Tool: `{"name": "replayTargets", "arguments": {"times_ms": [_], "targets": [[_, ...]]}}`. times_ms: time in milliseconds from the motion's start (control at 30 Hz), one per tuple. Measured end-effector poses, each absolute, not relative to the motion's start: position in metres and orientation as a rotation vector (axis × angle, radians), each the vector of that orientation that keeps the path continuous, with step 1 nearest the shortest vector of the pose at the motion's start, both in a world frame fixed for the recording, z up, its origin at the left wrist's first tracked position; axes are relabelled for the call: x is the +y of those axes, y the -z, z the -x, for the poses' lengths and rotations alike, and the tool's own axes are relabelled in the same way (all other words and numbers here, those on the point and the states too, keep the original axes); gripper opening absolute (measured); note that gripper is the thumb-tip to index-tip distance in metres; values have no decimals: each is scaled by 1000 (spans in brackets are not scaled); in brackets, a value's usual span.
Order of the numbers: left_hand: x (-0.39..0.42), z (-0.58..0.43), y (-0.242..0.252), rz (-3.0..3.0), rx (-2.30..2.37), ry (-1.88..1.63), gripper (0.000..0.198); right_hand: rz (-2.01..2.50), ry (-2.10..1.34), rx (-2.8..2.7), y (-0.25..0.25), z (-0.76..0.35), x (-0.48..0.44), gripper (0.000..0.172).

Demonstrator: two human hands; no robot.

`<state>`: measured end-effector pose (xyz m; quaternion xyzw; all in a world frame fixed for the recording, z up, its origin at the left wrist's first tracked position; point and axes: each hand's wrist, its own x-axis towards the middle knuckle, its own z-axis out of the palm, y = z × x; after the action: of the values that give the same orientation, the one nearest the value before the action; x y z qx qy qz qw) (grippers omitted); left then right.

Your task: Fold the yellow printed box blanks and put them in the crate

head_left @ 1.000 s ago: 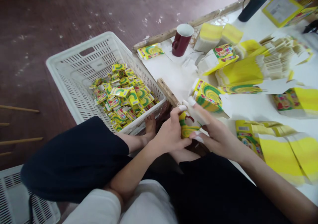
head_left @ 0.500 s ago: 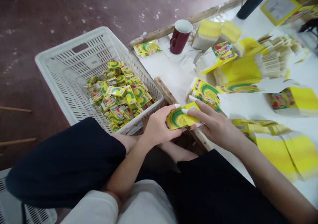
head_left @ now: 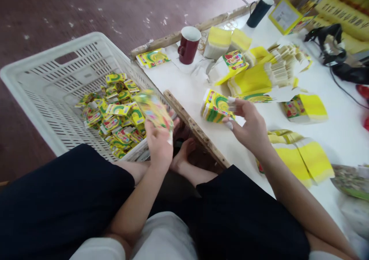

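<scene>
My left hand (head_left: 160, 142) grips a small yellow carton (head_left: 152, 108), smeared by motion, beside the near rim of a white plastic crate (head_left: 52, 65). Inside the crate lies a heap of small yellow cartons (head_left: 118, 112) with green swirls. Over the table, my right hand (head_left: 248, 125) is open, thumb and fingers apart. Its fingertips are at the right end of a short stack of yellow cartons (head_left: 216, 105); whether they touch it I cannot tell.
A wooden strip (head_left: 196, 129) edges the white table. On it stand a maroon mug (head_left: 189, 46) and a dark mug (head_left: 259, 12). Bundles of flat yellow cartons (head_left: 250, 79) and more yellow stacks (head_left: 300, 156) lie farther right. A black cabled object (head_left: 328, 44) sits at the back.
My left hand has carried the carton left toward the crate, away from my right hand. My right hand has let go of it and moved to the carton stack. The view has shifted right.
</scene>
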<state>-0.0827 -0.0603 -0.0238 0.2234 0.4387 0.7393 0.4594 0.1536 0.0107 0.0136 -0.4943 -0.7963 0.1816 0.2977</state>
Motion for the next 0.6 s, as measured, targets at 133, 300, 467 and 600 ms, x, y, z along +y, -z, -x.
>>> {"name": "replayTargets", "arguments": {"times_ms": [133,300,467,600], "targets": [[-48,83,26,28,1054,-1733,47,1687,-125,-2092,5,-181,33,24],[-53,68,24,1,991,-1508,21,1803,-151,-2127,14,-187,40,11],[-56,64,24,-15,991,-1450,13,1773,-200,-2115,10,-185,32,23],[-57,66,23,-29,978,-1450,10,1790,-178,-2183,11,-182,30,17]]}}
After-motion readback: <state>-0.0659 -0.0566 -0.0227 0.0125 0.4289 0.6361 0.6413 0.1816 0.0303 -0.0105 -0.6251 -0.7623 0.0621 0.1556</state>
